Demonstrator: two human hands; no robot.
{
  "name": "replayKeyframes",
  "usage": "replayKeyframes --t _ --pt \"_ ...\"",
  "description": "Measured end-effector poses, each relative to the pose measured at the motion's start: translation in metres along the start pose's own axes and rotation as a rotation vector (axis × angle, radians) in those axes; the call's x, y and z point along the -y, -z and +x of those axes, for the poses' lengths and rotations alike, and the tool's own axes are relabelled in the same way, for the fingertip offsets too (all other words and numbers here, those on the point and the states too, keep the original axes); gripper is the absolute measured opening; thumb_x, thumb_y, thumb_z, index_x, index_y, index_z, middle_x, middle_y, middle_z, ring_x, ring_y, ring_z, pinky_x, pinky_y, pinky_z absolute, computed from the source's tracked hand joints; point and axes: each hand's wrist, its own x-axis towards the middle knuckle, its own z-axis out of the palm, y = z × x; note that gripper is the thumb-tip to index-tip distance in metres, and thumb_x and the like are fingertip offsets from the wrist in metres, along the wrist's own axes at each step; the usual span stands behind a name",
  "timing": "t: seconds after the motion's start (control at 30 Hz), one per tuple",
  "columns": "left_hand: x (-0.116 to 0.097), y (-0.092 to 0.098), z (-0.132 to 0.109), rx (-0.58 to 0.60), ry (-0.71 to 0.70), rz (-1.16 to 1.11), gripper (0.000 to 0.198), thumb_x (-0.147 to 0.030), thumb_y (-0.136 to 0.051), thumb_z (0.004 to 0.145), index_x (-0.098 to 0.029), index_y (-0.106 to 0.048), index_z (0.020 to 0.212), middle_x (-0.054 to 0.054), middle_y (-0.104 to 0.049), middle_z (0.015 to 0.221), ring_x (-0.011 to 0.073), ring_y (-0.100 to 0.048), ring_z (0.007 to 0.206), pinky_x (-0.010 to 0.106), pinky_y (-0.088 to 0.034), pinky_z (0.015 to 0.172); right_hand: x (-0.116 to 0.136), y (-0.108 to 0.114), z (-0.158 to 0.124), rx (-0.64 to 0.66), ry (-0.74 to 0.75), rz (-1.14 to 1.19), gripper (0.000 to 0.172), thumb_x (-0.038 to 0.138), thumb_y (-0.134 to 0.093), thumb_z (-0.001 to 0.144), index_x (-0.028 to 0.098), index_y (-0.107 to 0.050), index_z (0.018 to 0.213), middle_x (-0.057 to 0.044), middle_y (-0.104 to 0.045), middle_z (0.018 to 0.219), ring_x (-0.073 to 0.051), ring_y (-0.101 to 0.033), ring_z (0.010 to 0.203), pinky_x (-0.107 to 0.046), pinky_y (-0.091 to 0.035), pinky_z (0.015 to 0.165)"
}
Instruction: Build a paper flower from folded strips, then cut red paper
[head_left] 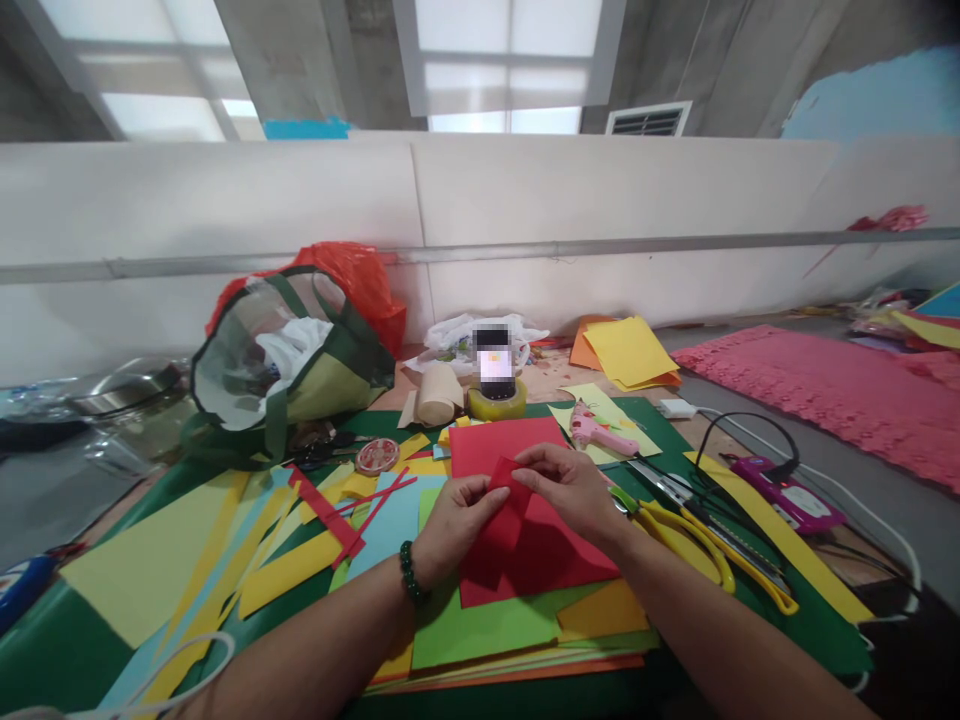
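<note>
Both hands pinch a small piece of red paper [508,520] in the middle of the view. My left hand [463,515], with a green bead bracelet [409,572] on its wrist, grips the paper's left edge between thumb and finger. Fingers of my right hand [564,485] are closed on its upper right edge. Below the hands lies a larger red sheet [551,560] on a stack of coloured paper, with a green sheet [457,635] just under it. The red piece's lower part blends into the sheet, so its full outline is hard to see.
To the right lie yellow-handled scissors [686,545], a box cutter [709,530], a pink glue gun [600,432] and a magenta power strip [787,495] with cables. Cut paper strips [322,505] cover the left. Tape [496,400], a phone [493,365] and a bag [300,350] stand behind.
</note>
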Motion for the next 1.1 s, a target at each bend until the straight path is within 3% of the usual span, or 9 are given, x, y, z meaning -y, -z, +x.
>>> replayKeyframes --t 0.6,0.8,0.93,1.0,1.1 --pt "0.0010 0.0005 0.0003 0.023 0.001 0.068 0.055 -0.066 -0.072 0.063 -0.016 -0.050 0.055 -0.006 -0.040 0.050 0.0069 -0.030 0.050 0.022 -0.025 0.048 -0.0028 0.0028 0.0055 0.013 -0.018 0.082 0.021 0.038 -0.071 0.069 0.019 -0.064 0.072 0.000 -0.066 0.063 -0.014 -0.060 0.058 -0.027 -0.049 0.057" --pt "0.0006 0.0010 0.0008 0.009 -0.012 0.074 0.055 -0.063 -0.074 0.062 -0.017 -0.045 0.053 -0.007 -0.038 0.050 0.0067 -0.031 0.050 0.022 -0.024 0.048 -0.0055 0.0088 0.0098 -0.053 0.030 0.048 0.028 0.042 -0.069 0.074 0.017 -0.066 0.086 -0.002 -0.069 0.066 -0.014 -0.061 0.058 -0.027 -0.050 0.056" --pt "0.0009 0.0019 0.0002 -0.027 -0.018 0.063 0.051 -0.061 -0.077 0.061 -0.016 -0.052 0.056 -0.005 -0.046 0.051 0.0085 -0.039 0.052 0.022 -0.030 0.051 -0.0017 0.0099 0.0070 -0.055 0.109 -0.019 0.032 0.036 -0.071 0.075 0.018 -0.067 0.101 0.001 -0.067 0.065 -0.013 -0.060 0.056 -0.024 -0.050 0.053" --pt "0.0005 0.0022 -0.0009 0.004 0.026 -0.049 0.051 -0.064 -0.073 0.066 -0.015 -0.060 0.063 -0.002 -0.054 0.056 0.0109 -0.047 0.056 0.023 -0.035 0.055 -0.0002 0.0099 0.0045 -0.050 0.162 -0.054 0.029 0.033 -0.072 0.075 0.019 -0.069 0.100 0.000 -0.069 0.069 -0.014 -0.064 0.062 -0.025 -0.053 0.058" --pt "-0.0003 0.0020 -0.0023 0.190 0.169 -0.305 0.063 -0.076 -0.059 0.071 -0.015 -0.068 0.081 0.005 -0.067 0.072 0.0177 -0.060 0.069 0.027 -0.044 0.065 0.0009 0.0097 0.0007 -0.032 0.260 -0.105 0.025 0.032 -0.071 0.078 0.021 -0.069 0.101 -0.003 -0.073 0.083 -0.017 -0.069 0.075 -0.029 -0.057 0.068"
